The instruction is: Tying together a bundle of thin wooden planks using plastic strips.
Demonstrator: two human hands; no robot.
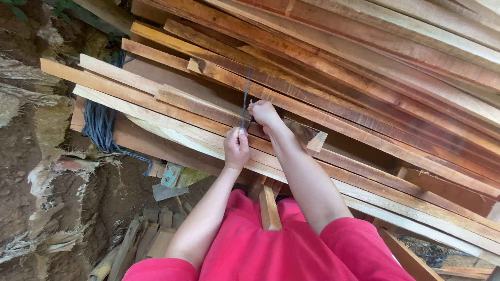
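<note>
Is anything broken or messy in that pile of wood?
Yes. The planks lie unevenly, ends jutting out at different lengths. A short offcut near the right hand has a slanted cut end. The left hand holds a thin dark strap.

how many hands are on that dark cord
2. The left hand grips the thin dark cord at its lower end; the right hand pinches it slightly higher, over the stacked brown wooden planks. No other hands show.

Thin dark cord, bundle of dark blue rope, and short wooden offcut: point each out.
Thin dark cord (245,99), head view, mid-length above the left hand.
Bundle of dark blue rope (99,125), head view, middle of the hanging bunch.
Short wooden offcut (311,138), head view, its pale cut end.
</note>
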